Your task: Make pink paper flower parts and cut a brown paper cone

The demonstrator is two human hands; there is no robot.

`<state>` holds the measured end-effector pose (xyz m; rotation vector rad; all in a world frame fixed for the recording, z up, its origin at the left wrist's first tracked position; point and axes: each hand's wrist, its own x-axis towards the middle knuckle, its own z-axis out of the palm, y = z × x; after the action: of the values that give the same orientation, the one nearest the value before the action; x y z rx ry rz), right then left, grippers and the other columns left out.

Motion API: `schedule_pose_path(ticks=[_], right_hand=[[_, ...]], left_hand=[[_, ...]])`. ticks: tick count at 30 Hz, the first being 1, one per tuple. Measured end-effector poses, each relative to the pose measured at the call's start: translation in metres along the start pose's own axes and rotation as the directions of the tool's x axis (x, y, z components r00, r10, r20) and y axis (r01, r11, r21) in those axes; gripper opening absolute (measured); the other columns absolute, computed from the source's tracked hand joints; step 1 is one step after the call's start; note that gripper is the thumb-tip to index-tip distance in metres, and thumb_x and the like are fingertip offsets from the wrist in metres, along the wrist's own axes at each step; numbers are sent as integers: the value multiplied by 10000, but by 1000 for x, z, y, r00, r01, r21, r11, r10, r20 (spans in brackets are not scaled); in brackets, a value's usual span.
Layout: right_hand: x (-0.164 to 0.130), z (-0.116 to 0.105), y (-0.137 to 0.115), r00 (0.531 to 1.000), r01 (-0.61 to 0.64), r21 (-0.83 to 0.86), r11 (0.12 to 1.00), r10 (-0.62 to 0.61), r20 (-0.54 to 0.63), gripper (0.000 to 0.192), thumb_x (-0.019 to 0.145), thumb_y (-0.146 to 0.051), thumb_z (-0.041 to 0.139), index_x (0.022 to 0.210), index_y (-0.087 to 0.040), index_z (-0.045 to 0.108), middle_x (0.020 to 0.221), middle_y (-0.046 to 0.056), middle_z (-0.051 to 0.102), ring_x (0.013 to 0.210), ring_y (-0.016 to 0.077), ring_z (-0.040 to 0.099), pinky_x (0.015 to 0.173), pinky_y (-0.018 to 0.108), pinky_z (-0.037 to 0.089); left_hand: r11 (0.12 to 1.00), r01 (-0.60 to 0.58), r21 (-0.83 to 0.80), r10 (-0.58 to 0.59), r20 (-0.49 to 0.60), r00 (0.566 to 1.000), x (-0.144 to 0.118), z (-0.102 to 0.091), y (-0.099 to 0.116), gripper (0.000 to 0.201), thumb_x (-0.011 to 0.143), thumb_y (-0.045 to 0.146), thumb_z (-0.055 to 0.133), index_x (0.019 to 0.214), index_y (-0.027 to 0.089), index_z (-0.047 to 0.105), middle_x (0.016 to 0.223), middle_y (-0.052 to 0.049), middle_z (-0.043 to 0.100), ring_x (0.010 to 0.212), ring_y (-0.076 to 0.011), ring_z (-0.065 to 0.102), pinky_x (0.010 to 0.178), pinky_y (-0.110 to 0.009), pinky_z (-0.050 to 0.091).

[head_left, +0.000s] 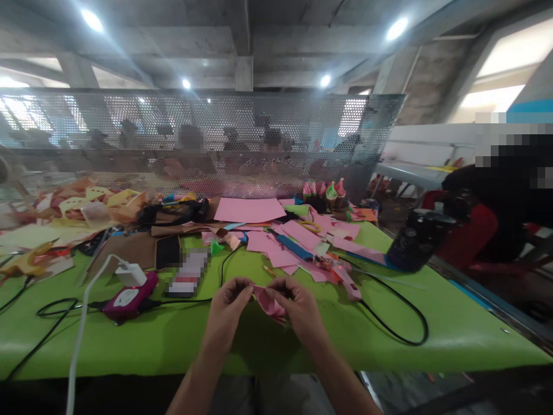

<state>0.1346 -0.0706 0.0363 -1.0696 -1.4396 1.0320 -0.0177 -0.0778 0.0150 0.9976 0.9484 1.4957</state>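
Between my two hands, over the front of the green table, is a curled piece of pink felt. My left hand pinches its left edge between thumb and fingertips. My right hand grips the other side, its thumb against the curl. Part of the felt is hidden behind the right fingers. Just beyond my right hand lies a pink hot glue gun, its black cord looping to the right. Several flat pink felt sheets are scattered behind it, with a blue-handled tool on them.
A purple power strip with a white charger and a phone are at left. A dark tumbler stands near the right edge. Cone-shaped felt pieces stand by the perforated screen. A person sits at right.
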Motion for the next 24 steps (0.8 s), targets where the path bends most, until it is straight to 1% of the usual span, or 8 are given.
schedule_pose_path(ticks=[3,6,13,18,24], right_hand=[[0,0,-1,1000,3,-10,1000,-3,0,145,720,-312,649,730,-167,647,685,9,626,661,167,558,627,268,427],[-1,0,-1,1000,7,-31,999,-7,-8,148,718,-314,648,728,-166,643,684,10,622,658,167,554,616,266,425],[-1,2,0,1000,13,-44,999,-13,-5,150,727,-316,647,718,-167,633,675,7,613,652,165,552,609,262,423],[-1,2,0,999,36,-76,996,-36,-1,131,742,-297,633,725,-167,633,680,4,611,662,164,554,616,257,423],[0,2,2,998,70,-110,992,-69,9,125,759,-291,625,730,-170,635,683,4,616,660,160,557,617,254,424]], left_hand=[[1000,20,7,-20,30,999,1,0,-2,233,706,348,742,805,153,663,710,2,644,651,-103,568,607,-192,441],[999,11,39,-14,60,998,2,-1,-5,220,727,339,727,823,152,663,745,-11,658,688,-118,582,647,-210,451],[995,-24,101,18,57,998,3,-3,-6,195,752,340,697,812,160,652,740,-1,641,705,-118,565,676,-215,443],[996,-2,93,-4,59,998,2,0,-4,201,738,339,696,809,159,643,733,0,634,691,-123,558,664,-223,437],[978,-56,201,39,86,996,3,-1,-3,164,743,310,668,797,157,641,720,-6,639,700,-133,556,682,-232,432]])
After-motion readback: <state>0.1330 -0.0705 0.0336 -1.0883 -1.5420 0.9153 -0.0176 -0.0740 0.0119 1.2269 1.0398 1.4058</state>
